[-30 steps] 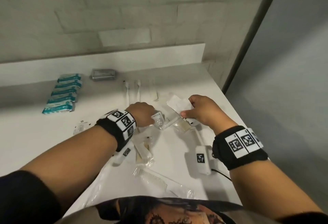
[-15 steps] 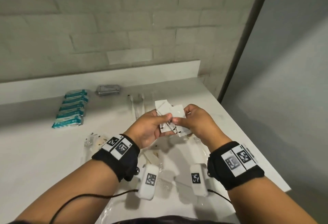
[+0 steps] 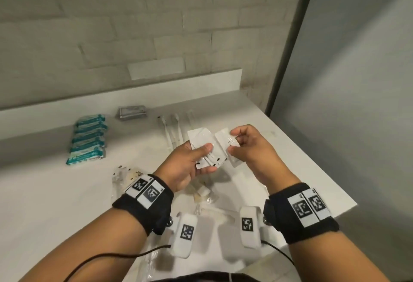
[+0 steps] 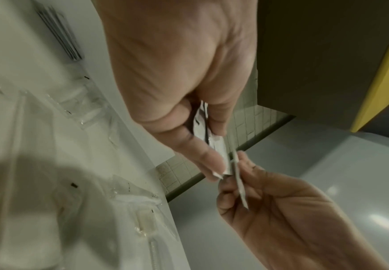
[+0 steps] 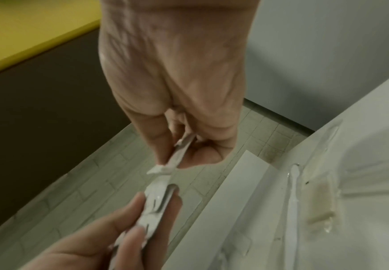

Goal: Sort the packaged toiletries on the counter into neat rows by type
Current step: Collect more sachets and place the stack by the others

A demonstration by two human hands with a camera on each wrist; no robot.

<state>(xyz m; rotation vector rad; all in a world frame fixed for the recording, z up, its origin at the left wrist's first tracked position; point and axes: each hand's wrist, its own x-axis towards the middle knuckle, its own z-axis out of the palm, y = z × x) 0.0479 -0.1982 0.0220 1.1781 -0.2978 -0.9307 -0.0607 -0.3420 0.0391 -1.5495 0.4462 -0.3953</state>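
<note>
Nearest, at 6 o'clock by the counter (image 3: 55, 192) front edge: clear-wrapped comb (image 3: 214, 211) lying flat, with small clear packets (image 3: 202, 192) just beyond it. Loose clear-wrapped items (image 3: 125, 175) at 9 o'clock of the left wrist.

Above mid-counter, both hands raised off the surface. Left hand (image 3: 187, 165) grasping a fanned stack of white sachets (image 3: 201, 145), thumb pressed across the top, fingers curled beneath. Right hand (image 3: 250, 149) pinching a single white sachet (image 3: 225, 143) between thumb and fingertips, its edge overlapping the stack. Seen edge-on from the wrist views: stack (image 4: 214, 144) in the left hand (image 4: 179, 76), single sachet (image 4: 239, 180) in the right hand (image 4: 288, 210); likewise single sachet (image 5: 177, 155) under the right hand (image 5: 177, 73), stack (image 5: 156, 199) in the left hand (image 5: 101, 237).

Farther, at 12 o'clock of the hands: wrapped toothbrushes (image 3: 172, 129) lying side by side. At 10 o'clock: row of teal packets (image 3: 88, 138), edges aligned, near the back ledge. Grey packet (image 3: 131, 112) at 11 o'clock against the ledge.

Right counter edge at 3 o'clock, close beside the right wrist. Bare counter surface between the teal row and the front edge at 8 o'clock.
</note>
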